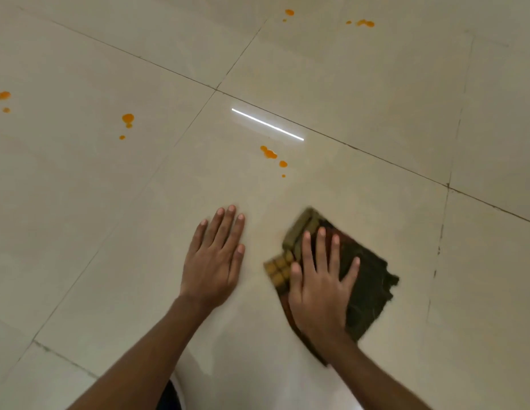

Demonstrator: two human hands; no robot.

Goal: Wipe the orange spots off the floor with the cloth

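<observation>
My right hand presses flat, fingers spread, on a dark brown and olive cloth lying on the glossy beige tile floor. The cloth's left corner shows yellow checks and looks blurred. My left hand lies flat on the bare tile just left of the cloth, holding nothing. Orange spots dot the floor: a cluster ahead of both hands, another to the left, a pair at the far left edge, and two groups far ahead.
Dark grout lines cross the tiles diagonally. A bright strip of reflected light lies just beyond the nearest spots. A dark bit of my clothing shows at the bottom edge.
</observation>
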